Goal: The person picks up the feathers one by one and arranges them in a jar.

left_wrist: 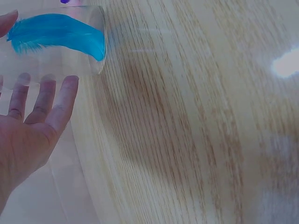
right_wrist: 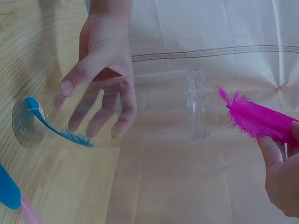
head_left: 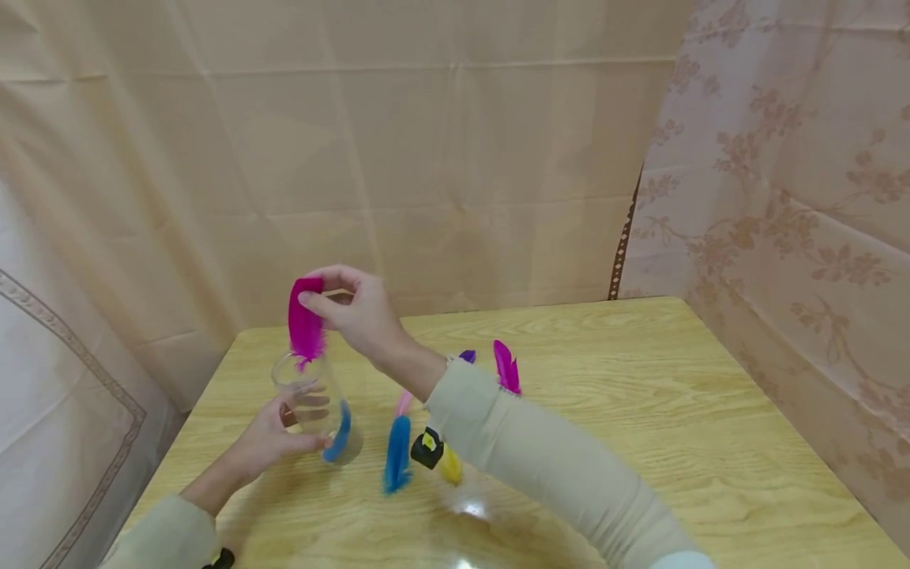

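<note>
A tall clear jar (right_wrist: 161,105) stands on the table with its mouth up and a curved blue feather (left_wrist: 60,32) inside. My left hand (head_left: 259,442) holds the jar at its side, thumb on one face and fingers spread along the other, as the right wrist view shows. Above the rim, my right hand (head_left: 362,316) pinches a magenta feather (head_left: 306,320) between thumb and fingers. The feather hangs quill end down; in the right wrist view its fluffy tip (right_wrist: 226,98) points at the jar mouth, a short gap away.
Right of the jar lie another blue feather (head_left: 398,454) and a pink feather (head_left: 404,403). A yellow feather (head_left: 451,468) and a purple feather (head_left: 467,356) are partly hidden by my right arm. Beyond it lies another magenta feather (head_left: 506,367). Curtains (head_left: 455,158) hang behind the wooden table (head_left: 640,411).
</note>
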`<state>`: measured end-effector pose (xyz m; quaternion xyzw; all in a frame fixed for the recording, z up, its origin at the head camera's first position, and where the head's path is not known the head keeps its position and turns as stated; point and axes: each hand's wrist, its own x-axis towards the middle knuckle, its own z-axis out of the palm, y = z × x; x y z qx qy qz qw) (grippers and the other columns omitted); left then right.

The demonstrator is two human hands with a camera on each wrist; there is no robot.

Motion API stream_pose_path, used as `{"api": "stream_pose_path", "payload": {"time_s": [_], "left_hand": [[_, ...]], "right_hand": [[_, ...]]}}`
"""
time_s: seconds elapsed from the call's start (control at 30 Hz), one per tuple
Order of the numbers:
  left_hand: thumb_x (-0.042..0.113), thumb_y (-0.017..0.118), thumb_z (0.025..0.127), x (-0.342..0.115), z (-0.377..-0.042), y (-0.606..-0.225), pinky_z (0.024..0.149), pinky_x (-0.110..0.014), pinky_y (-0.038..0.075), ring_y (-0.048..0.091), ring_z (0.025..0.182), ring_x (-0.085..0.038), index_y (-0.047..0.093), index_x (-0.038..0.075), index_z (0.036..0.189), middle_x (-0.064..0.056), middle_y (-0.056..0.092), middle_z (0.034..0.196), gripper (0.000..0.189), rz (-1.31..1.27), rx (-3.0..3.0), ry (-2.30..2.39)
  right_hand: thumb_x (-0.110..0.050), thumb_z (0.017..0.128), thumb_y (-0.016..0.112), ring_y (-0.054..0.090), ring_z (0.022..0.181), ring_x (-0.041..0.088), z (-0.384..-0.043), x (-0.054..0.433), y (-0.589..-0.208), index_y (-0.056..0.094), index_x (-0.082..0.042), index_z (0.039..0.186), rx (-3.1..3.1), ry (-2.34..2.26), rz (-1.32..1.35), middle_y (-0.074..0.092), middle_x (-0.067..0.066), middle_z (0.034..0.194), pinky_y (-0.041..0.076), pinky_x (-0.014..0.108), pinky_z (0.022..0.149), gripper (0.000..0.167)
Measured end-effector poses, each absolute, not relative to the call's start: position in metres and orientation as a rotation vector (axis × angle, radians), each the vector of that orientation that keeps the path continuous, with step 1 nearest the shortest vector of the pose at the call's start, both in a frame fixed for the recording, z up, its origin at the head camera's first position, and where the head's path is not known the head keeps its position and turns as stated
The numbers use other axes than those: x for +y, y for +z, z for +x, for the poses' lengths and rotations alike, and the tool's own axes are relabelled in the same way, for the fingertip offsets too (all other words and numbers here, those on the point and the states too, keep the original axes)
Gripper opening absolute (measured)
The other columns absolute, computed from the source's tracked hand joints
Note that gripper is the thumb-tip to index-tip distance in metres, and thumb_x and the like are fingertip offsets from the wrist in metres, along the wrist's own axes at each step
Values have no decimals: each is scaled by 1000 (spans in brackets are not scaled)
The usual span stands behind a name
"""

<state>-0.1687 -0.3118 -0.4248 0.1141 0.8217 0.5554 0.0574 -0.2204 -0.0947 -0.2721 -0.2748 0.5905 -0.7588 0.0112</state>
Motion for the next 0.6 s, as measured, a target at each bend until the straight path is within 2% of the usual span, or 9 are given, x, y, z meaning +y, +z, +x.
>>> {"api": "stream_pose_path", "payload": {"time_s": [0.13,0.37,0.6], "left_hand": [[4,81,83,-311,-170,-426,85,-34,57,52,127,-51,38,3,150,-33,47,142,79,351,2467,1709],[5,83,82,-311,-170,-426,84,-36,57,50,127,-54,38,2,150,-35,46,142,81,364,2439,1744],[6,84,81,-311,-170,-425,84,-35,57,51,126,-54,39,1,148,-36,48,140,81,372,2466,1727]], "right_hand": [[-3,91,75,71,76,15,-220,-99,-275,72,-1,110,1876,-2368,-865,72,10,96,60,31,69,19],[-4,91,75,71,75,13,-218,-103,-281,73,-3,107,1953,-2338,-876,71,-2,89,60,29,69,16],[-5,91,75,70,75,11,-218,-104,-287,74,-5,107,2008,-2295,-887,72,2,92,59,29,70,16]]}}
